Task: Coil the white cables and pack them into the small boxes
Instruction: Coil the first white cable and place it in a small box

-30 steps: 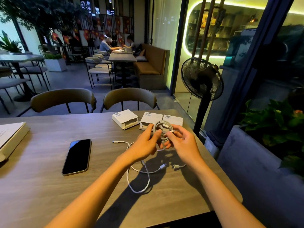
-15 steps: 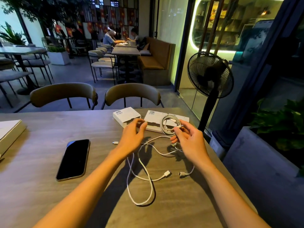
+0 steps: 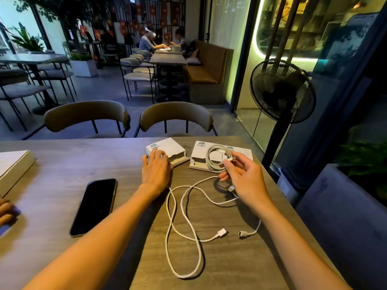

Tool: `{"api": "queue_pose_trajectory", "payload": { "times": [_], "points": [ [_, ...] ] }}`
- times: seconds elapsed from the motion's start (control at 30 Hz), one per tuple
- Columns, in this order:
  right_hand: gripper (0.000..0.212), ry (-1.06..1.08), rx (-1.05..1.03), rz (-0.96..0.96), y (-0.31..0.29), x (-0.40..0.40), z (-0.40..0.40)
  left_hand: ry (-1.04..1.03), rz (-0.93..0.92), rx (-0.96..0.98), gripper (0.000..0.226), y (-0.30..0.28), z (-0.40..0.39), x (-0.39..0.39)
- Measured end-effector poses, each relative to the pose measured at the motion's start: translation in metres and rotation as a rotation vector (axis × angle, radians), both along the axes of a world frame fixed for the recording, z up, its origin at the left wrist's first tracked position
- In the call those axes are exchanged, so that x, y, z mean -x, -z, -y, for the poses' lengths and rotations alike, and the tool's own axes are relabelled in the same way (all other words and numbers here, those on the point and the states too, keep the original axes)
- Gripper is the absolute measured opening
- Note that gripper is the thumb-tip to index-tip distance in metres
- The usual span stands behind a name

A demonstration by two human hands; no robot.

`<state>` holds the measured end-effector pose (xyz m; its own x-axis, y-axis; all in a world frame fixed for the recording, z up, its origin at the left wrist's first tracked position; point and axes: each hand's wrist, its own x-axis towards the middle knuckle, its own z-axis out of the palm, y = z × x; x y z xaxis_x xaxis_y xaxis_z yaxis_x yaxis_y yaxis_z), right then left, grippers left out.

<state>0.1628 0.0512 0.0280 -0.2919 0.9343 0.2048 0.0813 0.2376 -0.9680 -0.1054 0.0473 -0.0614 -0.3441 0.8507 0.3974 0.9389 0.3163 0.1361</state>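
Observation:
My right hand pinches a coiled white cable and holds it just above the right small white box, whose drawer stands partly open. My left hand rests with spread fingers on the left small white box, also partly slid open. A second white cable lies loose and uncoiled on the wooden table between my forearms, both plugs near the front right.
A black phone lies face up at the left. A flat white box sits at the far left edge, with another person's fingers below it. Two chairs stand behind the table, a standing fan at right.
My left hand let go of the coil and moved left and forward onto the left box. My right hand kept the coil and carried it over the right box.

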Motion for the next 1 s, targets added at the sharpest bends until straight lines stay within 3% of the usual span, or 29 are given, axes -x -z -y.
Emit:
{"api": "queue_pose_trajectory", "payload": {
  "times": [0.17, 0.33, 0.47, 0.6, 0.9, 1.0],
  "points": [
    [0.037, 0.003, -0.046, -0.013, -0.012, 0.001, 0.006, 0.153, 0.170, -0.380, 0.019, -0.020, 0.028, 0.002],
    [0.034, -0.006, -0.115, -0.087, -0.042, 0.004, 0.019, 0.361, 0.334, -0.614, 0.035, -0.067, 0.065, -0.019],
    [0.029, 0.108, -0.235, -0.167, -0.068, -0.001, 0.022, 0.493, 0.484, -0.618, 0.025, -0.102, 0.083, -0.044],
    [0.035, 0.086, -0.204, -0.044, -0.086, -0.008, 0.026, 0.717, 0.476, -0.627, 0.011, -0.133, 0.090, -0.073],
    [0.032, -0.277, -0.207, 0.303, -0.113, -0.044, 0.053, 0.821, 0.463, -0.493, 0.013, -0.148, 0.090, -0.100],
    [0.029, -0.435, -0.177, 0.516, -0.119, -0.054, 0.053, 0.847, 0.378, -0.471, 0.029, -0.141, 0.090, -0.106]
  ]
}}
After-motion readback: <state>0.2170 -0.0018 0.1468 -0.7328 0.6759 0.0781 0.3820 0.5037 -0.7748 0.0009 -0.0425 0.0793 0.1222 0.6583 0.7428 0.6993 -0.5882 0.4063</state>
